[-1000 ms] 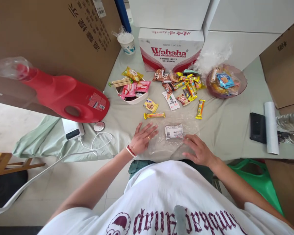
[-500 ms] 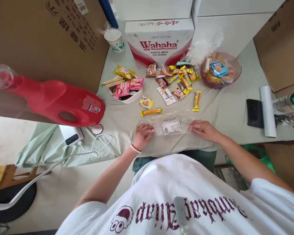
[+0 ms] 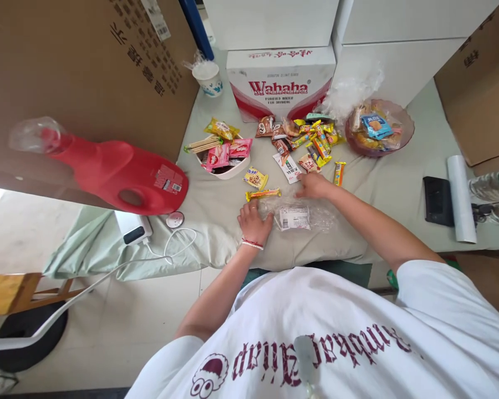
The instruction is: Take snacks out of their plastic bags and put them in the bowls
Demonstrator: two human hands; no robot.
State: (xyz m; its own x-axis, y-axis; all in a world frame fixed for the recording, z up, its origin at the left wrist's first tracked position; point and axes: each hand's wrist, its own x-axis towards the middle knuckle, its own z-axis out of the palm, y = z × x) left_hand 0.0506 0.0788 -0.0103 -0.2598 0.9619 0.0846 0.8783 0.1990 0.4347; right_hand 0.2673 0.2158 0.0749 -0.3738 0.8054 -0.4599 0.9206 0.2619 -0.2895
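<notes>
In the head view my left hand (image 3: 255, 223) lies on the cloth with its fingers apart, the fingertips just below a yellow-and-orange wrapped snack bar (image 3: 263, 194). A clear plastic bag (image 3: 322, 216) with a white printed label (image 3: 295, 217) lies flat beside its thumb. My right hand (image 3: 315, 185) reaches over the bag's upper edge, thumb and fingers apart. Its fingertips are at the lower corner of a white snack packet (image 3: 288, 168); whether they touch it I cannot tell. A small brown-and-cream packet (image 3: 309, 163) lies just above this hand.
Several wrapped snacks (image 3: 318, 136) are heaped before a Wahaha carton (image 3: 280, 83). A white snack-filled tub (image 3: 229, 173) stands left, a pink bowl (image 3: 403, 141) right. A red jug (image 3: 128, 172) and power bank (image 3: 133, 227) are at left; a plastic roll (image 3: 461, 199) is at right.
My right hand has left the bag's right end and moved up and left toward the white packet. My left hand has let go of the bag and spread its fingers. The view has shifted slightly.
</notes>
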